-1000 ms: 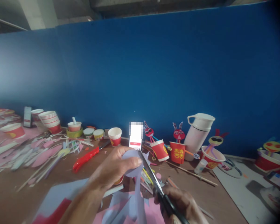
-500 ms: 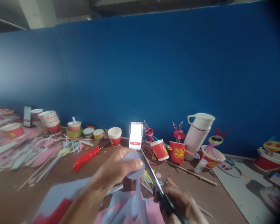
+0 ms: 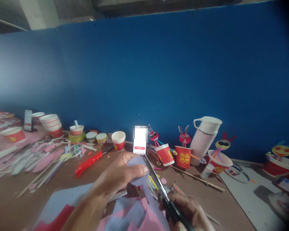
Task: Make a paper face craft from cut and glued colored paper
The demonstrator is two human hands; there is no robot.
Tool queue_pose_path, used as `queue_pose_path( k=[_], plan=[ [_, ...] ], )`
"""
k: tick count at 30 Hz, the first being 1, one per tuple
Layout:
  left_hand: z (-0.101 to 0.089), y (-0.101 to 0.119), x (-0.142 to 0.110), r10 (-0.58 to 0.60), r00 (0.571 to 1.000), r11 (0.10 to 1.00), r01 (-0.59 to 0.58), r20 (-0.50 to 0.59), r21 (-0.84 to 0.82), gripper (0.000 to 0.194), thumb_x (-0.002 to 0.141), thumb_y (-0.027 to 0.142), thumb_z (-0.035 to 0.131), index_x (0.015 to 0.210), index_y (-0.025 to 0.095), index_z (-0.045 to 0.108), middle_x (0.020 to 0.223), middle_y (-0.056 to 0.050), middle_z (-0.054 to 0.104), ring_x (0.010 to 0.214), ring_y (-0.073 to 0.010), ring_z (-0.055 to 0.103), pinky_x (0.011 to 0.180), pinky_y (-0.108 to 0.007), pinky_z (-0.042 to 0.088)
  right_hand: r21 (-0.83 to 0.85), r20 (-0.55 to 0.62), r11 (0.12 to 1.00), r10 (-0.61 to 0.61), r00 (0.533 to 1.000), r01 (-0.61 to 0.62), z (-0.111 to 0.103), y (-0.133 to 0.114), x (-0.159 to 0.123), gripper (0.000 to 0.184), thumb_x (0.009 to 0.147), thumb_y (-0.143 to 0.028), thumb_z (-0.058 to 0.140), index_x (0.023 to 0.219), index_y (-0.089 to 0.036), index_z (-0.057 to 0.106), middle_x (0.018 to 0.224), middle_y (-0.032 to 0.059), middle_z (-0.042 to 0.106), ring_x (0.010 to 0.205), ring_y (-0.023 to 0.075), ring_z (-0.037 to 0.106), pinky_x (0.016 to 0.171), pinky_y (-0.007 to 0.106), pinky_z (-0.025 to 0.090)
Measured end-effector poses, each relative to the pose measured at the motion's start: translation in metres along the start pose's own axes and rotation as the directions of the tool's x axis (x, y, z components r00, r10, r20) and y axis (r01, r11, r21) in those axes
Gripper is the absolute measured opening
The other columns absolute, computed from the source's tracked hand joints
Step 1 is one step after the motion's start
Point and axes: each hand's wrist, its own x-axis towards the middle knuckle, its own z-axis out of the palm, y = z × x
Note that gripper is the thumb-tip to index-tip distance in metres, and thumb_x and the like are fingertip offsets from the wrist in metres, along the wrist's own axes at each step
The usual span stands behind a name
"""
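My left hand (image 3: 117, 175) pinches a rounded piece of pale lilac paper (image 3: 136, 170) between thumb and fingers, held up above the table. My right hand (image 3: 185, 213) grips black-handled scissors (image 3: 159, 186), whose blades point up and left into the edge of that paper. Below both hands lie pink and lilac paper offcuts (image 3: 137, 216).
A red utility knife (image 3: 88, 163) lies left of my hands. Red paper-cup figures (image 3: 183, 155), a white thermos jug (image 3: 204, 136), small cups (image 3: 118, 140) and a phone (image 3: 140, 140) stand along the blue wall. Paper strips (image 3: 38, 157) litter the left; a grey mat (image 3: 255, 199) lies right.
The long lilac strip that hung down from the held paper has dropped away and now lies flat among the offcuts. Both hands have kept almost the same place.
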Motion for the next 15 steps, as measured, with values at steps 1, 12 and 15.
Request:
queue_pose_path(
  k=[1, 12, 15],
  plan=[
    [-0.0003, 0.0004, -0.0003, 0.006, 1.000, 1.000, -0.006, 0.020, 0.001, 0.015, 0.063, 0.030, 0.067, 0.068, 0.016, 0.066, 0.057, 0.002, 0.062, 0.047, -0.0070, 0.051, 0.044, -0.018, 0.034, 0.010, 0.008, 1.000, 0.005, 1.000, -0.005, -0.0001, 0.0007, 0.0005, 0.068, 0.058, -0.081, 0.068, 0.077, -0.016, 0.066, 0.060, -0.0018, 0.044, 0.052, 0.0094, 0.035, 0.047, 0.022, 0.024],
    [-0.0045, 0.0004, 0.0018, 0.025, 0.998, 0.999, -0.027, 0.063, 0.027, 0.016, 0.063, 0.030, 0.065, 0.065, 0.014, 0.064, 0.052, 0.003, 0.055, 0.044, -0.0058, 0.043, 0.043, -0.018, 0.030, 0.034, 0.043, 0.999, 0.013, 0.999, -0.014, -0.0035, 0.0069, 0.0010, 0.078, 0.048, -0.087, 0.067, 0.080, -0.016, 0.067, 0.057, -0.0039, 0.042, 0.050, 0.0083, 0.035, 0.044, 0.020, 0.024],
    [-0.0046, 0.0014, 0.0019, 0.009, 0.998, 1.000, -0.010, 0.056, 0.028, 0.018, 0.062, 0.031, 0.065, 0.068, 0.014, 0.065, 0.053, 0.003, 0.056, 0.044, -0.0058, 0.044, 0.043, -0.018, 0.030, 0.007, 0.058, 1.000, 0.004, 0.998, -0.005, -0.0059, 0.0077, 0.0013, 0.075, 0.051, -0.084, 0.069, 0.082, -0.017, 0.067, 0.059, -0.0032, 0.043, 0.051, 0.0089, 0.038, 0.044, 0.019, 0.027]
  ],
)
